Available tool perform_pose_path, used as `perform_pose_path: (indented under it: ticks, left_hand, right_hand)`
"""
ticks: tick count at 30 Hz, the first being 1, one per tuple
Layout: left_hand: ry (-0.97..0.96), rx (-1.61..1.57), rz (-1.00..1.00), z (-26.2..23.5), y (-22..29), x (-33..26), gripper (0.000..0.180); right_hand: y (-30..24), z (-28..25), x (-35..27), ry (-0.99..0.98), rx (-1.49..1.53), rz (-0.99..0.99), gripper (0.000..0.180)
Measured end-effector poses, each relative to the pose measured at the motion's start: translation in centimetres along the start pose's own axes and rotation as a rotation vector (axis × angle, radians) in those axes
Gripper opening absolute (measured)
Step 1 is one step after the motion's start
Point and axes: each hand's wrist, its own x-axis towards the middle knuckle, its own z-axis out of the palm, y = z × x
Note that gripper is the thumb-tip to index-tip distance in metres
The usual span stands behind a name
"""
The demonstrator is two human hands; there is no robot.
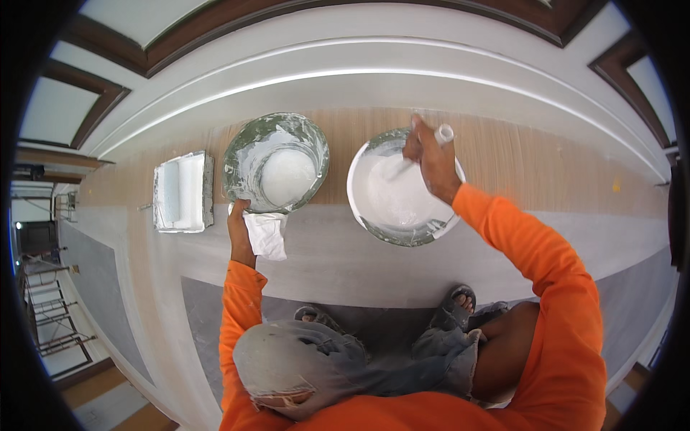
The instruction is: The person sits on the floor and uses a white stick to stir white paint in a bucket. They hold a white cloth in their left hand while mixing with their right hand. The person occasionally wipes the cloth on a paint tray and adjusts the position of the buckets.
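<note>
left hand (pixel 241 231) closed on bowl (pixel 248 161), right hand (pixel 437 159) around rod (pixel 445 133)

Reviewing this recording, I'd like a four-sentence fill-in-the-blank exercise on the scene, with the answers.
The cloth at the left hand is coloured ____.
The tray stands to the ____ of both bowls.
The right hand holds a rod over the ____ bowl.
Both sleeves are coloured ____.

Answers: white; left; right; orange.

There are two round tubs (pixel 242 164) (pixel 410 236), one tray (pixel 195 194), one roller (pixel 169 192), one white cloth (pixel 267 234), one pale rod (pixel 445 134) and two sandals (pixel 448 316) (pixel 327 318).
</note>
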Motion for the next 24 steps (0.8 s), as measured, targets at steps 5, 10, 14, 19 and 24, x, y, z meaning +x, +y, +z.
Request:
perform_pose_path:
  ticks: [5,10,14,19,24]
  left_hand:
    - [-0.007,0.074,-0.063,-1.1,1.7,0.9,0.035]
    - [-0.031,0.066,-0.082,-0.4,1.8,1.2,0.035]
    - [-0.057,0.018,-0.04,-1.0,-0.7,2.3,0.036]
    - [-0.002,0.013,0.082,-0.2,-3.7,3.0,0.036]
    - [0.008,-0.056,0.029,1.6,-4.1,2.1,0.036]
  right_hand:
    - [1.1,-4.8,-3.5,-0.211,-0.019,0.076,0.046]
    - [-1.7,-5.4,-1.9,0.004,-0.118,-0.116,0.046]
    - [1.3,-2.4,-2.5,0.08,0.066,-0.268,0.044]
    - [0.4,-3.4,-3.8,0.115,0.058,-0.123,0.042]
    - [-0.3,-2.6,-1.9,0.262,-0.002,-0.278,0.044]
